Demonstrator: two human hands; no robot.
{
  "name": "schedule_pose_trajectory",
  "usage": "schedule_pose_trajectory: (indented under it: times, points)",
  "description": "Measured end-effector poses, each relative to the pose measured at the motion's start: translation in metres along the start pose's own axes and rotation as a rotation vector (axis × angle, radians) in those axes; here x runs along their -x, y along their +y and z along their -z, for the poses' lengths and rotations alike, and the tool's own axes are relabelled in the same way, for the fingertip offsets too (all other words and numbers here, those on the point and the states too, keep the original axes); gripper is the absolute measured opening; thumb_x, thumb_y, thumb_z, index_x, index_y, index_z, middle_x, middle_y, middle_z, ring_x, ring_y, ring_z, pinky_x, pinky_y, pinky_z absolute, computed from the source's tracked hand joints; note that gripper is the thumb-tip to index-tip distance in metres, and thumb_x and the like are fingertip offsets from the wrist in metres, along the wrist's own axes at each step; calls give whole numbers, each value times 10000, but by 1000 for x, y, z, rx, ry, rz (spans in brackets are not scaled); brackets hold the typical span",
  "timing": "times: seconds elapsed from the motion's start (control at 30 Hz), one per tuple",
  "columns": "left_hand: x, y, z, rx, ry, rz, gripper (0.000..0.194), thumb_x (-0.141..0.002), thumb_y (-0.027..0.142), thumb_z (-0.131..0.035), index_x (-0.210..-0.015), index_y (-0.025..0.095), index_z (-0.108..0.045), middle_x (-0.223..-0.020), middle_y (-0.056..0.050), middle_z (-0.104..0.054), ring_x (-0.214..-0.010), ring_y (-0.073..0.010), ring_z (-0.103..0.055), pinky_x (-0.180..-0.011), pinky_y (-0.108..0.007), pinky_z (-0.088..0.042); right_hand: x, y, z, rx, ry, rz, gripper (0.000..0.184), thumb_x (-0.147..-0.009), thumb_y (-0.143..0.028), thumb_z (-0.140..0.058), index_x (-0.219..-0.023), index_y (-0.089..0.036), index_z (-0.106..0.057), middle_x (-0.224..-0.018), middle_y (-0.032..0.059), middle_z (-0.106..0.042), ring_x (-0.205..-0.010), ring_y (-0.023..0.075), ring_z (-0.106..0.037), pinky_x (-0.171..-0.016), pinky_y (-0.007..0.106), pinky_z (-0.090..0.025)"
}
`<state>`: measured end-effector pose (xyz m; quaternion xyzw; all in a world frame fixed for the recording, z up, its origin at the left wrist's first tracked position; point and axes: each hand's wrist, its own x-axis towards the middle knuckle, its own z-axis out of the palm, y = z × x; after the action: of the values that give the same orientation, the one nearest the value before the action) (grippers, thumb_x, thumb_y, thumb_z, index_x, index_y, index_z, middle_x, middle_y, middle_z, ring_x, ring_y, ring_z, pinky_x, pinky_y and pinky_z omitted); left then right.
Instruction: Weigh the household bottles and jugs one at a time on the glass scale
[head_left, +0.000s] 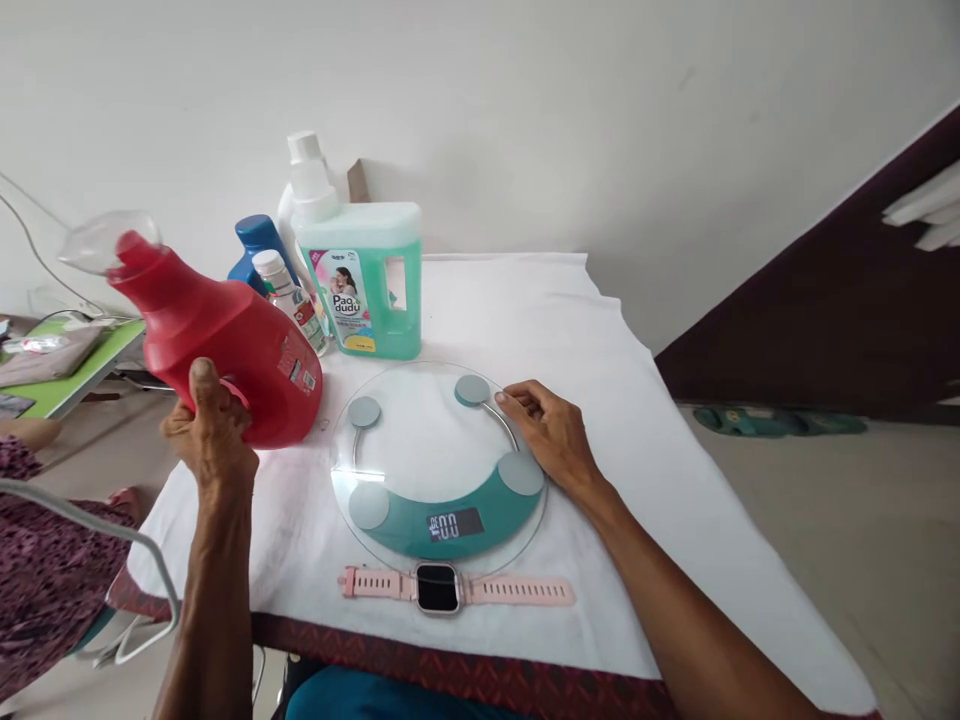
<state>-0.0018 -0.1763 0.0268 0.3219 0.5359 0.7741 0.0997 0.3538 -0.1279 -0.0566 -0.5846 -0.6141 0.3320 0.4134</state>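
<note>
My left hand (211, 428) grips the handle of a red detergent bottle (225, 345) with a clear cap, tilted to the left above the table's left side. A round glass scale (439, 470) with a teal band and a lit display sits in the middle of the white cloth. My right hand (551, 432) rests at the scale's right rim, fingers curled and touching the edge near a grey pad. A pink smartwatch (439, 587) lies flat just in front of the scale.
Behind the scale stand a green liquid jug (367, 285), a white bottle (304, 185), a blue bottle (255, 240) and a small white-capped bottle (289, 295). The white cloth (660, 440) covers the table. A green desk (67, 375) is at left; green slippers (776, 421) lie on the floor.
</note>
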Motion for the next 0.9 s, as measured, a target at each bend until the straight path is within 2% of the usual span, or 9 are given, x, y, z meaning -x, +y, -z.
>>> schedule_pose_trajectory:
  times: [0.1,0.23,0.37,0.47,0.6,0.77,0.9]
  points:
    - [5,20,1,18,-80,-98,686,-830,684,-790,-583,217,-352,-540,57,-302,-454,-72,-236,-402,-275,-129,-1,2,0,-3,9,4,417,-868,-650,-668,-881,-236,-713,-829,29,-707,-746,194,-578,-739,365,-456]
    - [13,55,-4,-3,-188,-173,718,-883,695,-778,-592,220,-326,-608,24,-271,-519,-106,-276,-455,-323,-181,-2,3,-2,-17,28,17,379,-856,-618,-699,-847,-239,-706,-788,19,-684,-741,192,-579,-741,361,-458]
    - [20,72,-18,140,-293,-144,770,-833,764,-797,-602,214,-310,-531,60,-233,-433,-75,-200,-410,-298,-135,-3,5,-3,-47,50,17,354,-836,-589,-732,-823,-236,-707,-768,18,-678,-735,190,-576,-745,363,-467]
    - [33,70,-32,209,-402,-8,832,-744,840,-811,-555,214,-296,-451,85,-216,-370,-53,-153,-357,-290,-76,-3,6,-4,-63,54,12,339,-828,-571,-742,-828,-232,-717,-768,21,-691,-738,192,-588,-741,364,-474]
    - [61,63,-50,227,-478,143,856,-702,841,-837,-513,214,-285,-444,82,-216,-365,-43,-160,-351,-280,-85,-2,6,-3,-85,41,12,326,-837,-558,-734,-846,-233,-722,-791,27,-713,-760,195,-610,-742,361,-476]
    - [88,53,-68,224,-574,228,831,-682,847,-844,-518,222,-320,-472,85,-215,-397,-50,-169,-382,-272,-104,-3,8,-3,-79,42,41,344,-844,-579,-704,-833,-235,-707,-776,20,-696,-735,185,-587,-723,357,-462]
    - [98,41,-75,213,-609,230,816,-673,812,-871,-508,221,-334,-464,86,-235,-407,-51,-177,-395,-261,-127,-4,9,-3,-70,35,46,350,-878,-577,-659,-842,-232,-703,-772,19,-692,-720,179,-576,-726,357,-459]
